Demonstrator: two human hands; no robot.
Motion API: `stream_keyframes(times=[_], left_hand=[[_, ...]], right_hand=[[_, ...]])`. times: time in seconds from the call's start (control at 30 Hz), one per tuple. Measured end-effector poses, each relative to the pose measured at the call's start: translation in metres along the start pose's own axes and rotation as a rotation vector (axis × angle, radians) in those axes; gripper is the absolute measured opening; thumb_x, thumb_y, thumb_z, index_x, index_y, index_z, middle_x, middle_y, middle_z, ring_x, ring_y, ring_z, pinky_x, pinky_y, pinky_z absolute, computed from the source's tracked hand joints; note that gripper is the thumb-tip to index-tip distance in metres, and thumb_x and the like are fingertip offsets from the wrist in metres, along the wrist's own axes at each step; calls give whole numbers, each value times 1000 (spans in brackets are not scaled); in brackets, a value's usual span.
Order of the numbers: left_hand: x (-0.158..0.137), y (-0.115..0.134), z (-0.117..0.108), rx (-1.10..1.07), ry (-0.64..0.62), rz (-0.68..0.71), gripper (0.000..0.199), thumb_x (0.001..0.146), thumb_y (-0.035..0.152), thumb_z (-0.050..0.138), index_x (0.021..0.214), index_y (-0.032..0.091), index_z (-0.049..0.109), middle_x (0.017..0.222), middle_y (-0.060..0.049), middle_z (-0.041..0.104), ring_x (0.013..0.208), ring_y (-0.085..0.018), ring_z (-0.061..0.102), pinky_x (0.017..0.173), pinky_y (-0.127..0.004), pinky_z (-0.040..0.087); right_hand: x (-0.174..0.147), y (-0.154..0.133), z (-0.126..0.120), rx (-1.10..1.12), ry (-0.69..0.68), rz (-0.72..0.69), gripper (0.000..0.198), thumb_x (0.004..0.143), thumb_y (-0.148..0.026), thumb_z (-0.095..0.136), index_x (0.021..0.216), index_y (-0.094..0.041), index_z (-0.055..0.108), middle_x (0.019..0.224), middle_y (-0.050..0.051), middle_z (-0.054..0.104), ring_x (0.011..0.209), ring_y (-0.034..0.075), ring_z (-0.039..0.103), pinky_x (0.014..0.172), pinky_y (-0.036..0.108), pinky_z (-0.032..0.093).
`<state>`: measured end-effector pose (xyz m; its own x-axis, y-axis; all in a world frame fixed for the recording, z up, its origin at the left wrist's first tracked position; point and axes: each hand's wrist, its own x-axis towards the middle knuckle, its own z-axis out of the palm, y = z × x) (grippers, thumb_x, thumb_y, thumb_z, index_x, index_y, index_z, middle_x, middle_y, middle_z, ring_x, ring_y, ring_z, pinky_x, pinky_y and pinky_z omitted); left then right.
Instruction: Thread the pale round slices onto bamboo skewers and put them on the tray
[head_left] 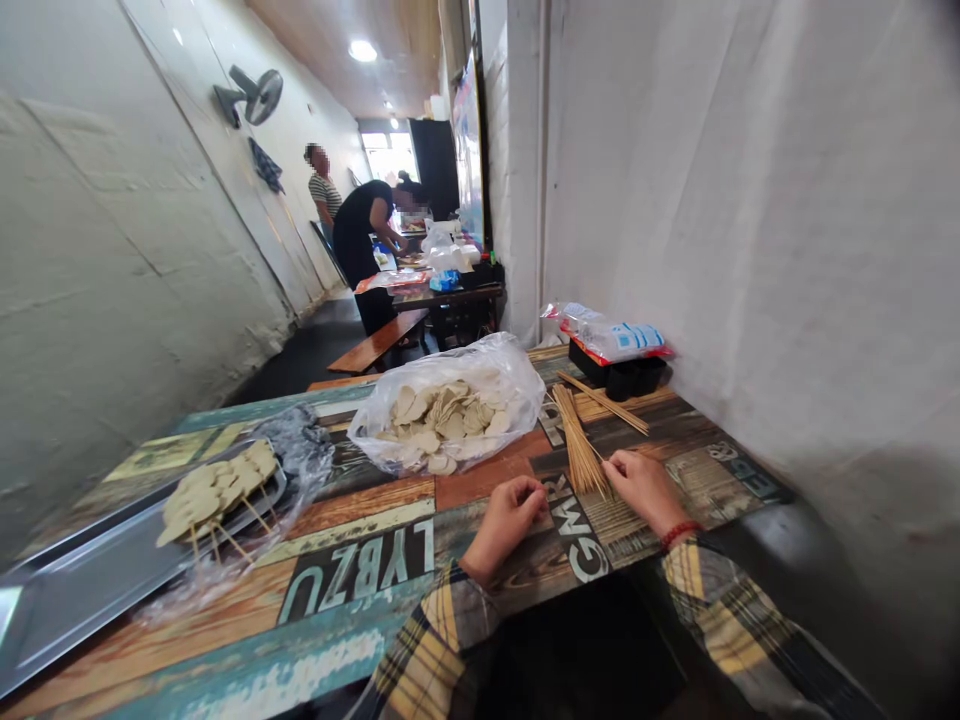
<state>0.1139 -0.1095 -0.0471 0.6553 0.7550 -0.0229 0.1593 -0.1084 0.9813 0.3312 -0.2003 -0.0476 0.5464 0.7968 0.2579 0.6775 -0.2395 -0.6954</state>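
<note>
My right hand (pixel 643 487) is at the near end of a bundle of bamboo skewers (pixel 576 440), its thumb and fingers pinched on the end of one thin skewer. Left of the bundle, my left hand (pixel 508 522) hovers low over the table with its fingers curled together; whatever they may hold is hidden. Beyond my hands lies an open clear plastic bag (pixel 517 375) full of flat, pale beige slices (pixel 452 425). At the left, similar slices threaded on skewers (pixel 217 488) are piled on a metal tray (pixel 97 575), partly over a crumpled plastic bag (pixel 300 450).
A few loose skewers (pixel 604 403) lie behind the bundle. A black container (pixel 619 378) with plastic packaging (pixel 622 338) on top stands by the right wall. Farther back, a person in black (pixel 360 235) bends over another table, and a person in stripes (pixel 324 195) stands behind.
</note>
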Motion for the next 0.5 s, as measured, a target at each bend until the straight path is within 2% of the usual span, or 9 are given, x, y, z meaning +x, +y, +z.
stream_keyframes(times=[0.13,0.23,0.27,0.33,0.4,0.5], left_hand=[[-3,5,1,-33,9,-26,25,78,38,56,77,14,60,66,-2,62,55,-10,52,52,-21,38],[-9,13,9,-74,-7,-56,28,78,42,57,79,14,60,67,-2,63,55,-10,53,51,-20,38],[-11,16,13,-76,-24,-66,30,78,43,57,78,14,60,66,-2,63,54,-10,52,51,-20,37],[-17,21,21,-74,-83,-79,33,78,45,57,73,13,61,63,-3,62,53,-10,51,51,-21,36],[-23,24,28,-102,-142,-86,35,77,46,59,67,13,60,60,-2,61,52,-9,50,51,-21,36],[-35,23,24,-202,-169,-145,34,70,45,67,63,13,58,58,-1,59,50,-8,46,48,-20,33]], right_hand=[[-25,-13,0,114,-92,40,29,77,-34,50,50,-22,49,51,0,50,53,15,47,53,27,30],[-59,-30,2,247,-222,75,30,80,-37,47,56,-19,54,50,-3,48,50,11,44,49,24,31],[-71,-38,5,311,-276,113,32,82,-39,45,59,-19,55,48,-4,45,46,10,40,46,22,29],[-92,-53,14,630,-408,323,30,82,-41,48,62,-19,54,48,-7,39,42,8,30,41,21,18],[-109,-68,25,798,-478,397,28,81,-40,51,63,-19,55,49,-7,39,42,7,29,41,20,16],[-125,-83,40,729,-564,291,26,82,-33,52,63,-17,60,46,-6,43,42,7,35,42,19,24]])
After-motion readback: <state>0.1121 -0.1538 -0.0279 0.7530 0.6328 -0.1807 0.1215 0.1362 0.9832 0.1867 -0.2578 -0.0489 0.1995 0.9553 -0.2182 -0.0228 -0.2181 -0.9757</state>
